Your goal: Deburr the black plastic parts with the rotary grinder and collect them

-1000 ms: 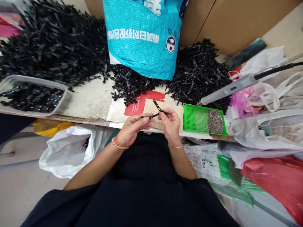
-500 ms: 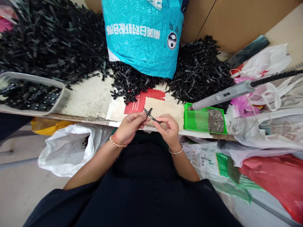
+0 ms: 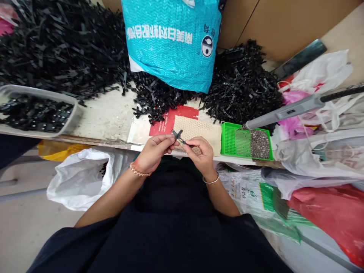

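Observation:
Between my hands is a small black plastic part with crossing arms (image 3: 178, 135), held just above a beige textured mat (image 3: 199, 131). My left hand (image 3: 156, 151) pinches its left end between thumb and fingers. Closed on the right end of the same black part is my right hand (image 3: 201, 152); the fingers hide some of it. To the right lies a green mesh basket (image 3: 227, 141) with small metal screws (image 3: 259, 145) heaped at its right side. Above it, the grey electric screwdriver (image 3: 280, 112) hangs at a slant, its tip over the basket.
Heaps of black parts (image 3: 57, 49) cover the back of the table, with a blue sack (image 3: 170, 45) between them. A clear plastic tub (image 3: 75, 113) of black pieces stands at the left. Below the edge hangs a white bag (image 3: 71, 182); plastic bags (image 3: 321, 151) crowd the right.
The hanging screwdriver has swung to the right, its tip moving from the basket's left end towards the middle. Both hands keep hold of the black part, almost in the same place.

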{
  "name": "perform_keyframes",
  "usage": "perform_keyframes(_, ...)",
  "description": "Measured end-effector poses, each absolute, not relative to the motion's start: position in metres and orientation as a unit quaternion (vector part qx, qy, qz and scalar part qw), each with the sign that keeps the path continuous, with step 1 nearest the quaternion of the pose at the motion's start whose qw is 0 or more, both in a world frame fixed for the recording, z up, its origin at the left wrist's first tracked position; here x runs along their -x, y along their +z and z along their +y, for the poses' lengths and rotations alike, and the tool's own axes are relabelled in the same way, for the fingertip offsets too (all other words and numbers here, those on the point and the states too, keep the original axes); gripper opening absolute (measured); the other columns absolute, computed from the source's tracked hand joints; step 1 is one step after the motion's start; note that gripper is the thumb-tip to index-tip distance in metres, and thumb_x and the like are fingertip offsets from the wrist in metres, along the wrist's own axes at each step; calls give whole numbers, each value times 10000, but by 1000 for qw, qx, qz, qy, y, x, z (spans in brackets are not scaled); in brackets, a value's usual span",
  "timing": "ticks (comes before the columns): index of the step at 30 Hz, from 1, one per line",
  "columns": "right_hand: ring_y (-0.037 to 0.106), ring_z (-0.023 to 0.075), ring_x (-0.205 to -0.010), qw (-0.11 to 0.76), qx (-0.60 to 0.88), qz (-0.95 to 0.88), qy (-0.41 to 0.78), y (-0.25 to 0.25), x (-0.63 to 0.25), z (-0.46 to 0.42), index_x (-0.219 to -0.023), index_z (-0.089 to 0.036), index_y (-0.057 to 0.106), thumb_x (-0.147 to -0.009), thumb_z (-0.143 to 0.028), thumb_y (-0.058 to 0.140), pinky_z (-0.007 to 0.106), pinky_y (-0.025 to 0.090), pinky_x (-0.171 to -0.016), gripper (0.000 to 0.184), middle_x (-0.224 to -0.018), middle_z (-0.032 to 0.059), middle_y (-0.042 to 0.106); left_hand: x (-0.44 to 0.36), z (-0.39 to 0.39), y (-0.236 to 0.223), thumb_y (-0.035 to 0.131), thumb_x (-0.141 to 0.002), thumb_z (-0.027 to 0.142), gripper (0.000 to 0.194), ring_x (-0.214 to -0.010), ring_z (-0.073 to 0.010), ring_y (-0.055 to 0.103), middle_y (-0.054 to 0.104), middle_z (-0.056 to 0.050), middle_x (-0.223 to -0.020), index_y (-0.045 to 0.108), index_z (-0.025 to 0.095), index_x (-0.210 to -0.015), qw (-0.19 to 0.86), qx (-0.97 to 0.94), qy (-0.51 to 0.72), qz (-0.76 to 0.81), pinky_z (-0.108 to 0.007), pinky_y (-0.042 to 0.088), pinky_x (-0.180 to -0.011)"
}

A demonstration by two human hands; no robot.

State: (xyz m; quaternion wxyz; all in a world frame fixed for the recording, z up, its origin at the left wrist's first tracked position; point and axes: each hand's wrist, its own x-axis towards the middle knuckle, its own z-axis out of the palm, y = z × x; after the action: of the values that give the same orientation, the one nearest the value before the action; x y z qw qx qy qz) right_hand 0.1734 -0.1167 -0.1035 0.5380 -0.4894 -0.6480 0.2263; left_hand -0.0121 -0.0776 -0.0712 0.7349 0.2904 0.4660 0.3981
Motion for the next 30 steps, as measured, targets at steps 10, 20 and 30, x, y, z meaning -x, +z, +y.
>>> perform_keyframes(10,734,187,-888,511,491,-678,193,-117,-177,-117,-1044,-295,767,-966,-261,730,377,625,-797,92,-961,26,786,9,-77,-77,979,-641,473,368,-615,-108,585,765,-72,-764,820,161,-755,734,-310,397,456,-230,445,-582)
perform_keyframes(20,692,201,-1043,435,455,-720,292,-89,-171,-73,-1216,-300,718,-1031,-364,643,367,618,-854,210,-1179,71,716,64,-53,-79,996,-597,456,391,-558,-88,530,706,-21,-678,766,168,-727,606,-291,507,539,-218,420,-553)
perform_keyframes(30,671,248,-956,183,545,-785,232,-122,-113,34,-1089,-189,710,-904,-121,742,419,537,-948,200,-1049,93,730,122,-63,-95,996,-604,473,388,-599,-139,600,725,-72,-683,795,159,-710,595,-290,490,567,-247,475,-582)
